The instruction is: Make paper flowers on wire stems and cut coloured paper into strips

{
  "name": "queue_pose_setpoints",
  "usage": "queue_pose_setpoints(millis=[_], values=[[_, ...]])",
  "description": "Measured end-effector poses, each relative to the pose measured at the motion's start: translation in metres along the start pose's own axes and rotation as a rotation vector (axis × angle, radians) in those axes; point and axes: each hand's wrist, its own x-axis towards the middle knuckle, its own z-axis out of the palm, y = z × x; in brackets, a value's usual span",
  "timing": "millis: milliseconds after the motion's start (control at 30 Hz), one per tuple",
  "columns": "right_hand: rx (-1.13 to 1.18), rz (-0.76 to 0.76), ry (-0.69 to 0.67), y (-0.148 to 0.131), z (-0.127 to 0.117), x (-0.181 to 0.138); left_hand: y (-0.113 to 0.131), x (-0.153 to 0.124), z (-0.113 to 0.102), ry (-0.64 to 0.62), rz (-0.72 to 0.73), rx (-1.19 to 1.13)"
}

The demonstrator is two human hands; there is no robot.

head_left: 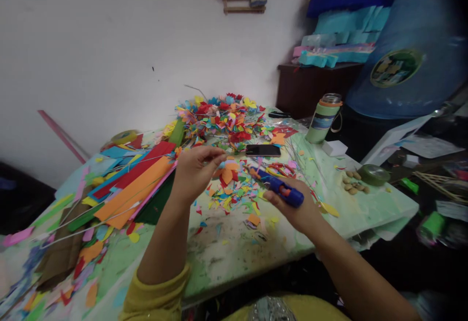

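Observation:
My left hand (199, 172) hovers over the middle of the table, thumb and index finger pinched together. Whatever is in that pinch is too small to make out; a light blue bit shows just below the fingertips. In my right hand (298, 209) is a blue glue gun (280, 188) with orange parts, its nozzle pointing left toward the left hand. Between and below the hands lies an orange and red paper flower (227, 174), among many small paper scraps (234, 199). A dark phone (263, 150) lies just behind the glue gun.
Colourful paper flowers (226, 116) are heaped at the back. Paper strips (135, 189) cover the left side. At right stand a green bottle (323, 121) and a white box (334, 148), near a tape roll (375, 174) and several nuts (353, 183). Red-handled pliers (281, 169) lie behind the glue gun.

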Motion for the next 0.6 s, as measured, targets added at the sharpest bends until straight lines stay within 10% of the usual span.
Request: queue_pose_setpoints(millis=[167, 367, 600], values=[[-0.466, 0.106, 0.116, 0.059, -0.017, 0.015, -0.016, 0.006, -0.028, 0.272, -0.107, -0.04], [-0.951, 0.294, -0.195, 0.138, -0.026, 0.047, -0.028, 0.008, -0.05, 0.422, -0.138, -0.147], [-1.011, 0.137, -0.286, 0.11, -0.026, 0.078, -0.028, 0.01, -0.05, 0.431, -0.148, -0.116]])
